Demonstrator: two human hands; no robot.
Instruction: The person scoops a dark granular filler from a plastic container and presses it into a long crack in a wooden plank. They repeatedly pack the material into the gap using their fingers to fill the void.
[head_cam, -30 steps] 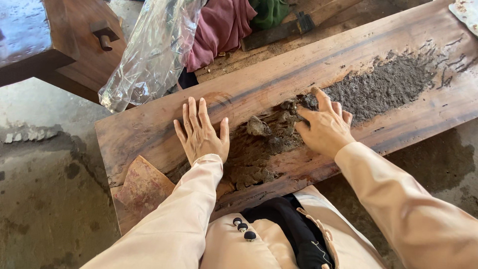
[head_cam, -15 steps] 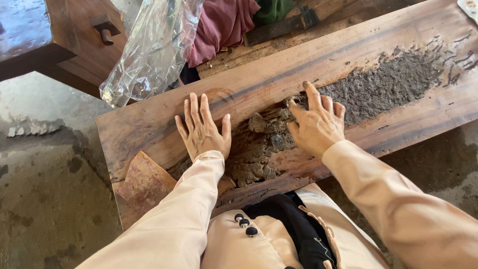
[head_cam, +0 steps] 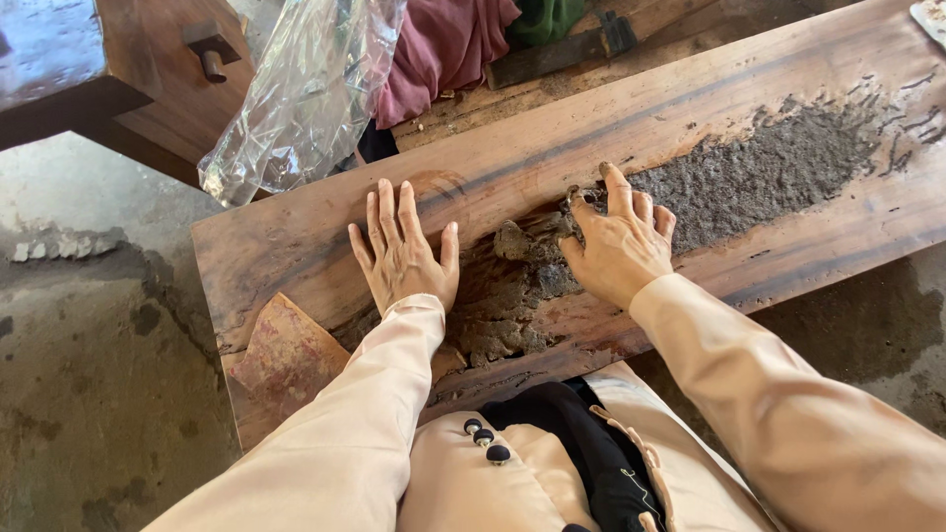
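The right hand (head_cam: 621, 246) covers part of the grey paste (head_cam: 749, 182), and the wooden plank (head_cam: 552, 148) beyond it is cut by the right edge.

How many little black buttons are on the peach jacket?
3. The black buttons sit in a short slanting row on the peach jacket, just below the left hand's sleeve. More may be hidden under the arms.

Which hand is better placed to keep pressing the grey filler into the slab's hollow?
Right, probably. The right hand has fingers in the grey filler at the hollow's edge. The left hand lies flat, fingers spread, on bare wood of the slab, beside the filler.
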